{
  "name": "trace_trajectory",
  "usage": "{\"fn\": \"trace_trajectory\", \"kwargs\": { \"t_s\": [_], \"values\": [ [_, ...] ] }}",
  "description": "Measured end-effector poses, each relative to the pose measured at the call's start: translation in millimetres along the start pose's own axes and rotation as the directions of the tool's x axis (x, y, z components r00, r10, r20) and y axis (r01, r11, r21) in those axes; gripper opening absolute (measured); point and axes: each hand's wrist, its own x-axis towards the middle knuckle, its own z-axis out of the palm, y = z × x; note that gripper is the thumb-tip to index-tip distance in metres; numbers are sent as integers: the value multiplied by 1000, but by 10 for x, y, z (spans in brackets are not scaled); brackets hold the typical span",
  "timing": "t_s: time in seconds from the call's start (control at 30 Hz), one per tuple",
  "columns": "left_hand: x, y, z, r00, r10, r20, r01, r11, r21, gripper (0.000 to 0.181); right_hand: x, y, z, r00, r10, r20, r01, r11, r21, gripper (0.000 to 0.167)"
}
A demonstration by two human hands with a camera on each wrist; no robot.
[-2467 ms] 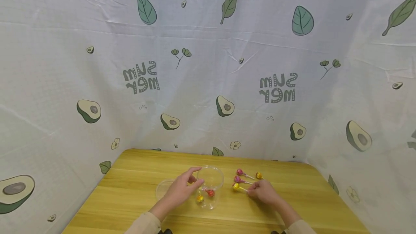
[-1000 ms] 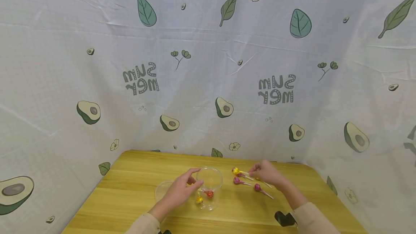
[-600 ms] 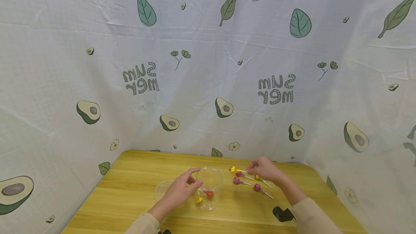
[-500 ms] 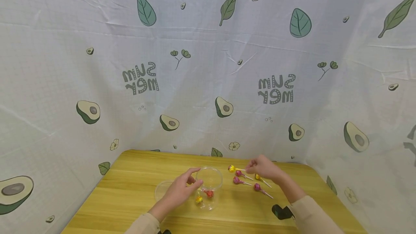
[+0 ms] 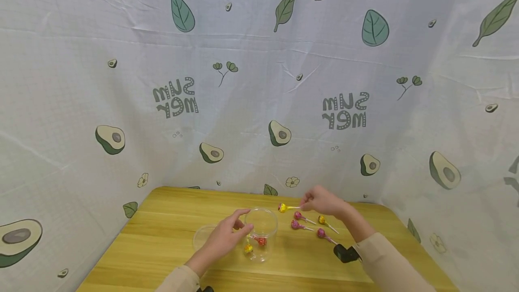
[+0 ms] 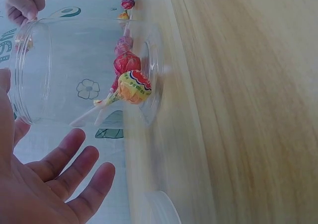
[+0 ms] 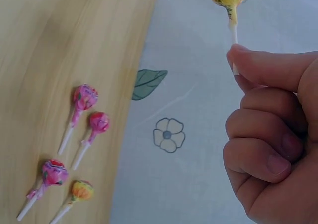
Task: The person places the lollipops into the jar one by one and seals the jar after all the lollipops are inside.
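A clear plastic jar (image 5: 261, 226) stands upright and uncovered on the table, a yellow lollipop (image 6: 134, 87) and a red lollipop (image 6: 126, 63) inside it. My left hand (image 5: 225, 237) holds the jar's left side near the rim between thumb and forefinger; its other fingers extend away from the wall. My right hand (image 5: 322, 201) pinches the stick end of a yellow-wrapped lollipop (image 5: 282, 207), raised above the table behind and right of the jar. Below that hand lie pink lollipops (image 7: 85, 97) and another yellow lollipop (image 7: 82, 190).
A clear round lid (image 5: 201, 237) lies left of the jar, partly behind my left hand. The wooden table (image 5: 170, 213) meets a printed cloth (image 5: 243, 102) at the back. A black wrist device (image 5: 346, 253) hangs beneath my right sleeve.
My right hand has set a pink lollipop down on the right, taken up a yellow one, and lifted it leftward toward the jar. The left hand has stayed at the jar.
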Motion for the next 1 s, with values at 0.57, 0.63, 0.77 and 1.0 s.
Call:
{"fn": "trace_trajectory", "kwargs": {
  "t_s": [0.57, 0.63, 0.77, 1.0],
  "values": [
    [17, 7, 13, 1000, -5, 6, 5, 1000, -12, 54, 203, -295, -50, 983, -118, 141, 129, 989, -76, 8],
    [14, 8, 11, 1000, -6, 7, 6, 1000, -12, 54, 228, -331, -45, 981, -125, 151, 140, 986, -94, 8],
    [13, 1, 11, 1000, -6, 9, 6, 1000, -11, 53, 284, -390, -33, 977, -135, 165, 158, 978, -135, 9],
    [14, -4, 9, 1000, -6, 9, 6, 1000, -11, 53, 387, -494, 16, 974, -117, 196, 156, 968, -199, 7]
  ]
}}
